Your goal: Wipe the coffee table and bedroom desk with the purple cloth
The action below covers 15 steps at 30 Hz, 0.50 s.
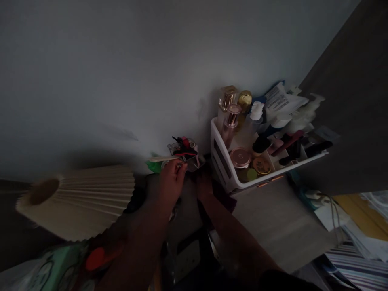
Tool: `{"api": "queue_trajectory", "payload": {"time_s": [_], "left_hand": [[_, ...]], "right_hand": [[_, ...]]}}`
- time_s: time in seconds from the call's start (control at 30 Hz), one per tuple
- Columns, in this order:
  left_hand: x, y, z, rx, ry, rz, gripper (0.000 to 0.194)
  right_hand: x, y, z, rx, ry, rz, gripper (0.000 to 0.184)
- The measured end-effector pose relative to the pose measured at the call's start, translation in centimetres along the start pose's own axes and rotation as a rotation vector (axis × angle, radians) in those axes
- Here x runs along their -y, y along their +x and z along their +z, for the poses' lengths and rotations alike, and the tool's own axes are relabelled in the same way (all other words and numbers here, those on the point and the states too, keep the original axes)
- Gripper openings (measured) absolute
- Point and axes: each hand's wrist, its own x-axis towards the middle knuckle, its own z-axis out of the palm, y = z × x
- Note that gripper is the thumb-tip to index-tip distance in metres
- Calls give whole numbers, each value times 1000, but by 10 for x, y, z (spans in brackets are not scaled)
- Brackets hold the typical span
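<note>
The scene is very dark. My left hand (172, 180) reaches forward with its fingers pinched at the rim of a small clear holder (188, 155) full of red and black cosmetic sticks, by the wall. What the fingers pinch is too dim to make out. My right hand (204, 186) lies lower and to the right, in shadow at the foot of the holder; its fingers do not show clearly. A pale stick (160, 159) and something green (154, 166) lie just left of the holder.
A white organiser tray (222, 161) crowded with bottles, jars and tubes stands to the right. A pleated cream lampshade (81, 198) sits at the left. Papers, a cable and striped cloth lie at the lower right. A dark panel rises at the far right.
</note>
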Motion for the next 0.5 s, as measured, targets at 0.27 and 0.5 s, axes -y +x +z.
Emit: {"api": "queue_trajectory", "payload": {"time_s": [0.27,0.5], "left_hand": [[4,-1,-2,14,-10,-4,17],[8,-9,0,54,-13,-53,15]], "right_hand": [[7,25,2,-19,-26,-89,57],[2,11,-1,-29,-52,-169,52]]}}
